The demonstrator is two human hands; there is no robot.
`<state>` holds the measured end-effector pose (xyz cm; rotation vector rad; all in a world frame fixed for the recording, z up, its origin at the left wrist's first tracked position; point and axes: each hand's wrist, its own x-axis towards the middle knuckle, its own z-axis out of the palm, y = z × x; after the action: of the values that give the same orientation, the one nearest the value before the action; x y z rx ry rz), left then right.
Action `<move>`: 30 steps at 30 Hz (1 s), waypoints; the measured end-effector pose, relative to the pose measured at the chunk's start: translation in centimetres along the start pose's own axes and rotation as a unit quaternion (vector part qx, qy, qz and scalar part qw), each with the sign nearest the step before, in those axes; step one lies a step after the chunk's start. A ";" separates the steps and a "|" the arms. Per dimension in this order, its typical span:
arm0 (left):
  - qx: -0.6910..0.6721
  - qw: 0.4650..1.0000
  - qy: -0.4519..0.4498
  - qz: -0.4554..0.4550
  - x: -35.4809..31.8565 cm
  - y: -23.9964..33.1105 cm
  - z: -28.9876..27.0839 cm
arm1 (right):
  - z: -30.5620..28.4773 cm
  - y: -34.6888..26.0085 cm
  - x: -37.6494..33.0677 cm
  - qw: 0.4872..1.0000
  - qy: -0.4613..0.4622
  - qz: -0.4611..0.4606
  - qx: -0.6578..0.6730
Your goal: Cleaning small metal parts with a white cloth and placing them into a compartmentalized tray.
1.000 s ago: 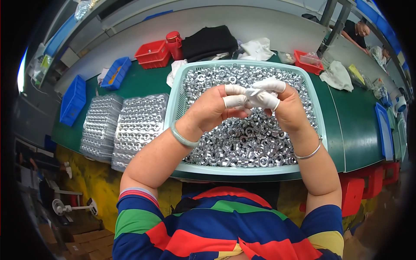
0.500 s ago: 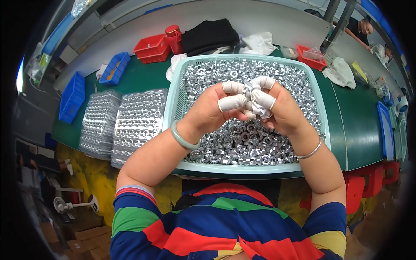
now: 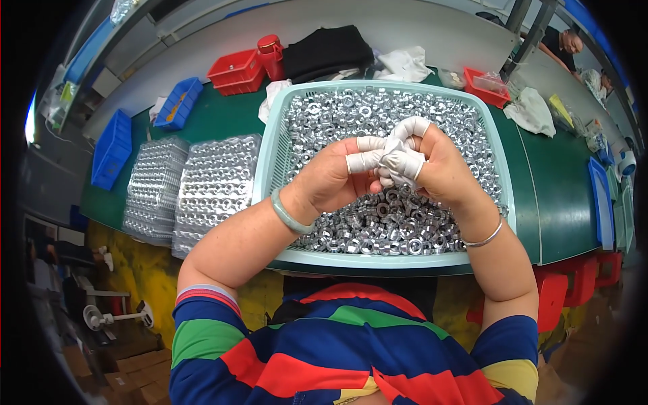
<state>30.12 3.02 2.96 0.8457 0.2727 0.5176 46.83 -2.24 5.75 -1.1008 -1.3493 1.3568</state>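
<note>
My two hands meet over a pale green plastic basket [image 3: 405, 262] heaped with small shiny metal nut-like rings [image 3: 358, 223]. White finger cots cover several of my fingertips. A crumpled white cloth [image 3: 403, 163] is pinched in my right hand [image 3: 442, 165], between thumb and bent fingers. My left hand [image 3: 327, 177] reaches in from the left side, its thumb and fingers closed against the cloth. Whatever its fingertips grip there is hidden by the cloth and the finger cots.
Clear plastic trays [image 3: 219, 179] filled with rings are stacked left of the basket on the green table [image 3: 560, 202]. Blue bins [image 3: 113, 148], a red bin [image 3: 236, 71], a red flask [image 3: 271, 57] and black fabric [image 3: 327, 54] stand behind. A person [image 3: 560, 50] is at far right.
My right fingers have shifted, and the white cloth now bunches more visibly around the fingertips. A glint of metal between the fingertips earlier is now covered. My left hand has moved slightly down.
</note>
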 end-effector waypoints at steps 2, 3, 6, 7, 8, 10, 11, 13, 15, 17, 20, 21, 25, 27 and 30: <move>-0.053 0.998 -0.030 -0.013 -0.1 0.1 -0.1 | 0.2 -0.3 -0.1 0.999 -0.018 -0.046 -0.004; -0.052 0.998 -0.030 -0.013 -0.1 0.1 -0.2 | 0.2 -0.4 -0.1 0.997 -0.027 -0.069 -0.006; -0.122 0.989 -0.083 -0.011 -0.2 -0.1 -0.6 | -0.2 0.6 0.1 0.998 -0.012 -0.050 0.028; -0.121 0.989 -0.082 -0.011 -0.2 -0.1 -0.5 | -0.3 0.8 0.1 0.998 -0.004 -0.040 0.047; -0.140 0.986 -0.082 -0.023 -0.1 -0.1 -0.2 | -0.3 0.8 0.1 0.998 -0.005 -0.040 0.048; -0.179 0.979 -0.084 -0.045 0.1 -0.2 0.1 | 0.2 0.6 0.1 0.994 0.030 -0.039 0.095; -0.179 0.979 -0.084 -0.045 0.1 -0.3 0.1 | 0.3 0.5 0.1 0.991 0.047 -0.039 0.119; -0.207 0.972 -0.101 -0.035 0.3 -0.7 0.0 | 0.2 -0.8 -0.5 0.991 0.070 -0.017 0.110; -0.220 0.969 -0.109 -0.029 0.5 -0.9 0.0 | -0.6 -0.7 -0.5 0.991 0.092 -0.007 0.096; -0.236 0.968 -0.079 -0.017 0.7 -0.9 0.0 | -1.4 -0.6 -0.7 0.991 0.088 -0.010 0.102; -0.233 0.971 -0.058 -0.003 0.5 -0.8 -0.1 | -1.4 -0.8 -0.8 0.990 0.080 -0.015 0.116; -0.222 0.974 -0.051 0.004 0.2 -0.6 -0.2 | -1.1 -0.8 -0.7 0.990 0.082 -0.016 0.112; -0.174 0.984 -0.007 0.031 -1.6 0.6 -0.4 | 0.3 -0.6 -0.8 0.990 0.096 -0.017 0.103; -0.170 0.981 -0.008 0.090 -3.2 1.2 -0.8 | 1.5 -0.7 -1.1 0.987 0.137 -0.005 0.088; -0.074 0.983 0.025 0.165 -6.8 3.0 -1.8 | 2.2 0.2 -1.7 0.986 0.158 -0.024 0.055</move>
<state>22.68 2.19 4.32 0.7372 0.1371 0.8583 45.02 -4.30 5.56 -1.1462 -1.0497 1.1510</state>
